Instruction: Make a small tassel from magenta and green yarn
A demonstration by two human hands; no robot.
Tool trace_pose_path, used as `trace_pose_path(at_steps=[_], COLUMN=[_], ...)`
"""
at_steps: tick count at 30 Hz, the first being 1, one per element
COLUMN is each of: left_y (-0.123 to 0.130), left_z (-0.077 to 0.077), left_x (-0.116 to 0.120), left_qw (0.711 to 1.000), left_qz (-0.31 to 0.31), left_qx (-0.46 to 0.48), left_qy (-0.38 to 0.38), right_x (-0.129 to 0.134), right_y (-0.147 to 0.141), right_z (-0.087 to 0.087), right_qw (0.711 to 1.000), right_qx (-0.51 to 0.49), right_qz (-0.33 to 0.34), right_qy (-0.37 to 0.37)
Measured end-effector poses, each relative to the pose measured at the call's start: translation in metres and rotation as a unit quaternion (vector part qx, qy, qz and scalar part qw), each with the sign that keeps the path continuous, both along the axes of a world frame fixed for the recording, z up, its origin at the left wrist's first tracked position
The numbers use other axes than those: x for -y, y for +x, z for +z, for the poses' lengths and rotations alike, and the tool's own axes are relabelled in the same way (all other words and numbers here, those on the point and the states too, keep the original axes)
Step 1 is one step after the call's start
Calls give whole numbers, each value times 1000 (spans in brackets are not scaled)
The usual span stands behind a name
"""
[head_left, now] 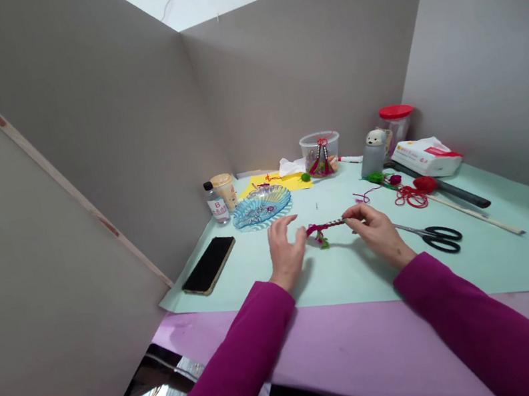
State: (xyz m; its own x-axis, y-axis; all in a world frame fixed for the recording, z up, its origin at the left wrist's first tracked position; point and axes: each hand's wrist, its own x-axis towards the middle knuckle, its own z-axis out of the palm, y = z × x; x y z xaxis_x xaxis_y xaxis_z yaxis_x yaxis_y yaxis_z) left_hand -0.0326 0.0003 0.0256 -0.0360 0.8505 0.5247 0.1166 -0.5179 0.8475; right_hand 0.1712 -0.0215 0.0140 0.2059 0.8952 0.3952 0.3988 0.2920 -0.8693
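Between my hands a short striped dark-and-white beaded cord (335,222) lies nearly level. Its left end carries a magenta yarn tassel (317,228), and green yarn (323,241) hangs beneath. The thumb tip of my left hand (284,252) meets the tassel's left end, seemingly pinching it, while the index finger is lifted away. My right hand (376,233) pinches the cord's right end between thumb and forefinger. Black-handled scissors (441,238) lie just right of that hand, their blades partly hidden behind it.
At left are a phone (209,265), a bottle (217,204), a cup (224,191) and a blue dish (262,208) with beads. A clear tub (321,155) stands behind. At right are red yarn (411,196), a stick (475,213), a tissue pack (426,157) and a grey bottle (373,154).
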Motion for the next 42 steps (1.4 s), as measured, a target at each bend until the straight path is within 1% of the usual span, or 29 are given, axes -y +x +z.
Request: trace_pose_path(at_steps=[2,4,5,6,7,9,11,14,16,18,20,21,22,24,26,27,28,29,32,33,35,36,38,39,40,41,42], left_y=[4,6,6,6,6,3,-1,-8,-12,-13,-10,-8,-5,0,3,3,2,1,-2,-3,-3,-2,-1,0,1,2,3], left_z=[2,0,-2,-5,-8,-12,-15,-16,-14,-9,-2,1,5,10,12,13,12,12,9,8,9,11,18,23,28,33,38], left_x=[8,12,11,10,8,2,-4,-13,-16,-15,-11,-8,-5,-2,-1,-2,-3,-4,-7,-8,-9,-11,-16,-20,-24,-29,-33], left_qw=[996,983,975,970,969,971,972,970,974,982,984,980,971,937,895,878,870,869,871,878,907,926,961,971,972,965,956], left_qz=[-74,-145,-168,-177,-172,-140,-94,-16,38,61,41,24,8,-31,-70,-84,-87,-83,-110,-115,-115,-115,-130,-147,-171,-198,-219], left_qx=[-46,-114,-144,-164,-177,-192,-217,-244,-222,-178,-156,-171,-207,-308,-401,-433,-448,-449,-443,-435,-393,-354,-242,-173,-106,-50,-15], left_qy=[28,15,3,-6,-11,-5,3,-11,-11,26,77,99,119,160,184,188,188,189,183,166,102,59,-32,-77,-123,-163,-196], right_x=[7,11,12,12,11,8,4,-1,-2,-2,0,1,3,8,14,16,18,19,19,18,12,8,-2,-8,-14,-21,-26], right_y=[-12,-20,-21,-20,-18,-11,-1,11,15,15,11,8,4,-8,-22,-28,-35,-40,-48,-47,-39,-33,-15,-5,4,12,19], right_z=[5,9,11,12,12,12,11,8,7,7,9,10,11,12,13,12,11,10,6,6,6,6,6,4,3,1,-1], right_qw=[999,997,997,997,996,990,980,968,963,959,954,950,944,927,906,899,894,894,901,906,918,924,929,924,910,892,876], right_qx=[32,48,55,63,78,122,163,183,189,204,232,250,269,307,339,345,348,343,319,311,301,303,325,345,369,393,415], right_qz=[33,58,59,51,33,-16,-65,-124,-144,-133,-97,-78,-60,-31,-7,2,11,16,28,28,7,-16,-93,-140,-189,-218,-223], right_qy=[2,9,13,20,31,65,98,117,128,145,162,172,183,215,253,271,283,288,292,287,259,233,151,91,21,-47,-101])
